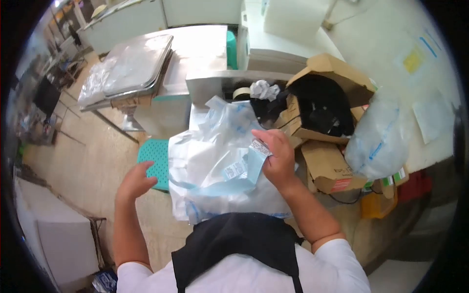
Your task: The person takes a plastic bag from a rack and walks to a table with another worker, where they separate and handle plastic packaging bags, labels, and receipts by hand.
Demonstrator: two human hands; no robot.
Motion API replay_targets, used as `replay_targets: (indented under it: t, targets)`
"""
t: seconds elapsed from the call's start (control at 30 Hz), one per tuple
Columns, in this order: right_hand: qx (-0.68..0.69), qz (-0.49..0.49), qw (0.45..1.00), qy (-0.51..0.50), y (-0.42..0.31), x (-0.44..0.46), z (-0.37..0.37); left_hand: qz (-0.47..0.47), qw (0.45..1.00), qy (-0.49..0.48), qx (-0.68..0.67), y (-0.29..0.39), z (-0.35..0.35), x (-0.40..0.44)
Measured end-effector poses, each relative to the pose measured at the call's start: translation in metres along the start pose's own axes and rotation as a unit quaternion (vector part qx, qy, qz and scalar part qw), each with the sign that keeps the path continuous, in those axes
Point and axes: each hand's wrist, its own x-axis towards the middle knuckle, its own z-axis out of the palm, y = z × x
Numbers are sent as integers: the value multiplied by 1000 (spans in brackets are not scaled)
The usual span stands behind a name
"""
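Note:
My right hand is closed on one end of a pale blue strip with white printed labels on it. The strip curls leftward across a heap of clear plastic bags with blue print, which lies in front of me. My left hand hangs apart from the bags, thumb and fingers spread, with nothing in it. Below and beyond it stands a green perforated stool, partly covered by the bags.
To the right, an open cardboard box holds black items, near a stuffed plastic bag. Crumpled paper and a tape roll lie behind the heap. Metal trays are stacked on a table at the back left.

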Motion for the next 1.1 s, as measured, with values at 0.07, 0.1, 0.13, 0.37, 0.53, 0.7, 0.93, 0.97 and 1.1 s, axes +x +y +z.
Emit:
replay_targets:
  t: [0.07,0.1,0.13,0.37,0.53,0.7,0.93,0.97,1.1]
  targets:
    - [40,-1,999,-10,-3,1,12,86,995,40,-25,22,7,-12]
    - [37,-14,999,-17,-7,2,17,124,969,29,-211,50,12,-8]
    - [33,-26,999,-22,-13,3,20,96,917,-48,-385,83,19,-15]
    - [-3,-69,997,-45,-16,8,10,148,816,-261,-493,152,90,13]
    - [-15,37,991,-132,-20,4,-22,104,816,-276,-497,150,91,17]
    - [58,122,973,-186,-36,10,-48,125,848,-234,-458,151,97,14]
    - [2,58,977,-203,-42,7,-32,141,859,-261,-417,148,89,10]
    - [2,60,976,-207,-42,7,-31,147,863,-257,-410,146,90,10]
    - [-39,28,978,-201,-43,7,-30,185,880,-236,-369,146,90,11]
